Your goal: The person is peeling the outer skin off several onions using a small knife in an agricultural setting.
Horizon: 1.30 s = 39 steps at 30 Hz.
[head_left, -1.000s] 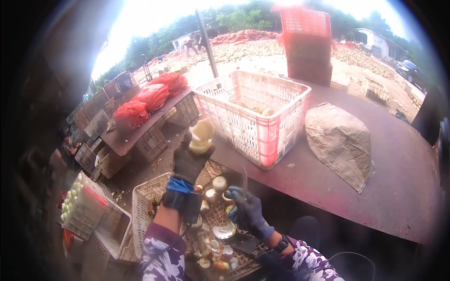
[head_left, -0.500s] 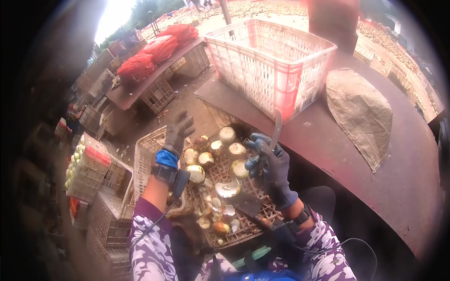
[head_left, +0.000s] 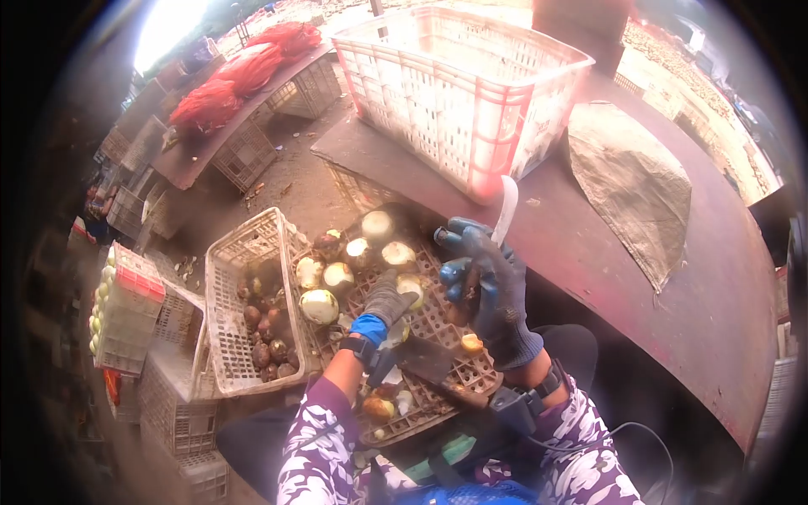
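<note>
My left hand (head_left: 387, 305), in a grey glove, reaches down over a perforated crate (head_left: 438, 316) and touches a pale peeled onion-like bulb (head_left: 409, 288) at its right side. Several more bulbs, partly peeled, lie around it, one of them a whitish bulb (head_left: 320, 306) to the left. In my right hand (head_left: 495, 295), gloved in grey and blue, a curved knife (head_left: 506, 210) points upward, its handle mostly hidden by the fingers. Loose peels and a small orange-brown piece (head_left: 471, 342) lie on the crate.
To the left, a crate (head_left: 215, 337) holds several dark, reddish-brown bulbs. A big white and red crate (head_left: 497, 109) stands on the brown table (head_left: 606, 244), beside a tan cloth (head_left: 631, 185). Red sacks (head_left: 244, 71) lie on another table, upper left. Stacked crates (head_left: 172, 404) stand lower left.
My left hand has moved down and right from above the left crate to a bulb. My right hand still holds the knife. The view has shifted, showing more of the left crate.
</note>
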Tool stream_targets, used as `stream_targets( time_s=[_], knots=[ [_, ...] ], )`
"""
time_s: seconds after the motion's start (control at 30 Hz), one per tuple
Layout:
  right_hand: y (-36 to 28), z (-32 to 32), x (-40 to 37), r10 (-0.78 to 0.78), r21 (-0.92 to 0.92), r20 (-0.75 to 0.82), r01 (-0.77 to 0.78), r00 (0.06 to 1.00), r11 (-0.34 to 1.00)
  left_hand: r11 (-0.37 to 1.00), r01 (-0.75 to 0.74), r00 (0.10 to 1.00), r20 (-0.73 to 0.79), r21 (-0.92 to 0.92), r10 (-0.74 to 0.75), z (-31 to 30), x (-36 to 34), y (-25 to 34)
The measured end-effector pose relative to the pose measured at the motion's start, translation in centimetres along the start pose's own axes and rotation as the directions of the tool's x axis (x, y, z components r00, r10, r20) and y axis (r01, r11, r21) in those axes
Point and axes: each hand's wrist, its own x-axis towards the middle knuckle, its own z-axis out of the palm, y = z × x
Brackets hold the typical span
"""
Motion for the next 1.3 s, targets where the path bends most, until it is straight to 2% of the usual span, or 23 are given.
stream_targets(
  time_s=[0.07, 0.1, 0.2, 0.23, 0.33, 0.37, 0.47, 0.57, 0.6, 0.67, 0.7, 0.73, 0.8, 0.83, 0.87, 0.93, 0.97, 1.03, 1.13, 1.2, 1.3],
  knots=[
    [0.0, -0.2, 0.1, 0.049, 0.023, 0.003, -0.049, 0.999, 0.999, 1.0, -0.003, 0.994, -0.108, -0.002, 0.002, 2.0, 0.5, -1.5],
    [0.1, -0.2, 0.2, 0.065, 0.036, 0.007, -0.065, 0.998, 0.997, 0.999, 0.037, 0.994, -0.099, -0.018, -0.038, 1.6, 0.0, -0.7],
    [0.1, -0.1, 0.0, 0.075, 0.038, 0.024, -0.076, 0.997, 0.996, 0.997, -0.005, 0.994, -0.111, 0.076, 0.013, 1.7, -1.1, 0.3],
    [0.1, 0.0, -0.1, 0.072, 0.032, 0.029, -0.073, 0.997, 0.997, 0.994, -0.072, 0.988, -0.129, 0.083, 0.082, 2.5, -0.8, 0.0],
    [0.5, -0.6, 0.3, 0.078, -0.007, 0.03, -0.078, 0.996, 0.997, 0.995, -0.069, 0.998, 0.008, -0.066, 0.07, 3.1, -0.4, 0.8],
    [0.6, -0.4, 0.3, 0.089, 0.002, 0.012, -0.089, 0.996, 0.996, 0.971, -0.176, 0.982, -0.094, -0.163, 0.163, 4.0, -0.1, 0.4],
    [0.7, -0.1, 0.4, 0.15, -0.025, 0.023, -0.15, 0.988, 0.988, 0.936, -0.15, 0.987, -0.11, -0.32, 0.12, 4.6, 0.2, 0.5],
    [1.3, 0.2, 0.1, 0.146, -0.103, 0.084, -0.137, 0.986, 0.985, 0.855, -0.155, 0.987, -0.12, -0.495, 0.11, -0.5, -2.6, 2.1],
    [1.7, 0.3, 0.1, 0.138, -0.176, 0.116, -0.116, 0.984, 0.977, 0.582, -0.061, 0.995, -0.003, -0.811, 0.1, -2.7, -3.8, 1.6],
    [2.4, 0.5, 0.0, 0.125, -0.316, 0.193, -0.058, 0.973, 0.947, 0.359, -0.009, 0.995, 0.029, -0.933, 0.099, -6.4, -6.7, 1.0],
    [1.9, 1.0, -0.7, 0.199, -0.427, 0.214, -0.091, 0.956, 0.9, 0.242, -0.022, 0.996, 0.001, -0.97, 0.094, -8.0, -8.8, 0.9],
    [2.7, 1.1, -1.1, 0.1, -0.548, 0.288, 0.078, 0.952, 0.833, 0.148, -0.044, 0.998, -0.036, -0.988, 0.058, -8.6, -9.8, -0.2],
    [5.0, 1.3, -1.8, -0.067, -0.694, 0.465, 0.411, 0.883, 0.591, -0.066, -0.005, 1.0, -0.006, -0.998, 0.02, -9.4, -11.7, -3.2],
    [5.2, 1.9, -2.6, -0.014, -0.714, 0.508, 0.431, 0.861, 0.552, -0.193, -0.008, 1.0, -0.013, -0.981, 0.025, -9.6, -12.5, -4.0],
    [5.9, 2.3, -3.2, 0.019, -0.759, 0.539, 0.476, 0.842, 0.444, -0.259, -0.036, 0.999, -0.033, -0.965, -0.018, -9.7, -13.5, -4.8],
    [7.3, 2.9, -4.1, 0.09, -0.804, 0.584, 0.559, 0.807, 0.202, -0.375, -0.072, 0.997, -0.07, -0.924, -0.019, -9.9, -14.8, -5.6],
    [7.7, 3.2, -4.5, 0.181, -0.811, 0.585, 0.577, 0.79, 0.103, -0.441, -0.068, 0.996, -0.085, -0.895, 0.018, -9.7, -15.2, -6.3],
    [8.9, 3.5, -5.1, 0.216, -0.794, 0.603, 0.602, 0.768, 0.08, -0.567, -0.045, 0.989, -0.118, -0.822, 0.093, -9.4, -15.3, -7.4],
    [9.4, 4.3, -5.3, 0.249, -0.761, 0.639, 0.645, 0.728, 0.064, -0.583, -0.073, 0.995, -0.1, -0.809, 0.014, -9.5, -15.7, -7.0],
    [10.1, 4.5, -5.3, 0.283, -0.759, 0.631, 0.651, 0.722, 0.031, -0.589, -0.072, 0.995, -0.098, -0.805, 0.013, -10.0, -16.0, -5.7],
    [10.7, 4.7, -5.0, 0.266, -0.752, 0.645, 0.657, 0.717, 0.051, -0.631, -0.062, 0.998, -0.068, -0.774, -0.014, -10.5, -16.1, -4.4]
  ],
)
